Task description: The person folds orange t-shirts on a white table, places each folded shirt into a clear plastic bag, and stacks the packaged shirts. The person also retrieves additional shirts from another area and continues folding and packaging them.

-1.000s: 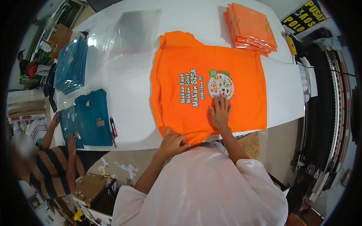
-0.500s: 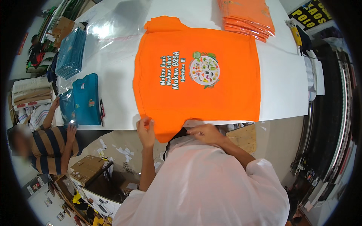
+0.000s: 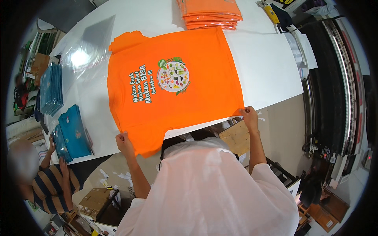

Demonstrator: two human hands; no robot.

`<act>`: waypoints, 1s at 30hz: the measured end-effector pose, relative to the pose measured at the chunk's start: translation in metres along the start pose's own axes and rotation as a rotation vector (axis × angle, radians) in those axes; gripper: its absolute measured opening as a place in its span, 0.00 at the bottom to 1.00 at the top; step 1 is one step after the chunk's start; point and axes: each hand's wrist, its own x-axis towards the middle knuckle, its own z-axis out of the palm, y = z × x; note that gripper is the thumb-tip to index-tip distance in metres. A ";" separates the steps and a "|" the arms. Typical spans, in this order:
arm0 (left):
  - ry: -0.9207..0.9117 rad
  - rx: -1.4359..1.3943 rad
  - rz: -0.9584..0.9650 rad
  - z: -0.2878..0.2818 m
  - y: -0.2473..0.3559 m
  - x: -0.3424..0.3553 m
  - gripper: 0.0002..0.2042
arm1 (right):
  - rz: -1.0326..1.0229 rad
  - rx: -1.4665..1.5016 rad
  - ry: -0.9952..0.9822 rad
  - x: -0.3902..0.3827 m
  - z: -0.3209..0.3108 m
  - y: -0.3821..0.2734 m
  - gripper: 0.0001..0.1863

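Observation:
An orange T-shirt (image 3: 189,106) lies spread flat on the white table, turned sideways, with its hem toward the right. Lettering and a round food picture with green leaves are printed on it. My left hand (image 3: 125,144) pinches the cloth near the shoulder, beside the sleeve that hangs over the table's near edge. At the near hem corner, my right hand (image 3: 249,117) grips the shirt between thumb and fingers. Both hands are closed, and the cloth stretches between them along the near side.
Bagged orange shirts (image 3: 212,15) are stacked at the far side of the white table (image 3: 271,74). Clear plastic bags (image 3: 84,51) lie far left, near a pile of bagged teal shirts (image 3: 52,90). At left, a co-worker (image 3: 53,188) handles folded teal shirts (image 3: 75,133). A yellow-handled tool (image 3: 269,12) lies far right.
My right hand has moved right from in front of my body to the hem corner and taken hold of it. My left hand has closed on the shoulder cloth. The view has shifted and turned.

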 end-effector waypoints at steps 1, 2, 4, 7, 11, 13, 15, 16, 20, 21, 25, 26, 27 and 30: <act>0.016 -0.098 -0.003 -0.001 -0.009 0.000 0.14 | 0.006 0.041 0.021 -0.002 0.001 -0.001 0.19; -0.001 -0.208 0.000 -0.001 -0.015 -0.002 0.13 | 0.010 0.082 0.040 -0.005 0.002 -0.003 0.16; -0.032 -0.432 0.010 0.005 -0.022 -0.014 0.14 | 0.008 0.223 0.063 -0.012 0.003 -0.016 0.11; -0.219 -0.528 0.115 -0.007 0.017 -0.062 0.16 | -0.069 0.389 0.066 -0.035 -0.001 -0.043 0.07; -0.667 -0.106 0.041 -0.062 -0.014 -0.080 0.21 | -0.434 0.167 -0.025 -0.026 -0.022 -0.025 0.10; -0.697 0.076 0.123 -0.077 0.011 -0.094 0.22 | -0.481 0.005 -0.104 -0.028 -0.027 -0.025 0.12; -0.714 0.179 0.298 -0.089 0.007 -0.087 0.22 | -0.383 -0.191 -0.196 -0.036 -0.046 -0.056 0.14; -0.727 0.229 0.389 -0.091 0.006 -0.081 0.23 | -0.401 -0.231 -0.193 -0.033 -0.048 -0.059 0.14; -0.731 0.598 0.874 -0.090 0.088 -0.035 0.12 | -0.799 -0.233 -0.081 0.004 -0.053 -0.073 0.12; -0.755 0.572 0.908 -0.084 0.116 -0.018 0.07 | -0.977 -0.194 -0.029 0.017 -0.052 -0.083 0.11; -0.808 -0.100 0.214 -0.030 0.114 0.099 0.19 | -0.422 0.288 -0.347 0.075 -0.029 -0.124 0.15; -0.786 -0.119 0.100 -0.023 0.118 0.107 0.22 | -0.375 0.317 -0.372 0.084 -0.025 -0.125 0.18; -0.761 -0.137 -0.013 -0.017 0.120 0.112 0.24 | -0.361 0.278 -0.351 0.088 -0.021 -0.122 0.20; -0.642 -0.168 0.013 -0.006 0.097 0.120 0.29 | -0.369 0.225 -0.305 0.086 -0.009 -0.125 0.28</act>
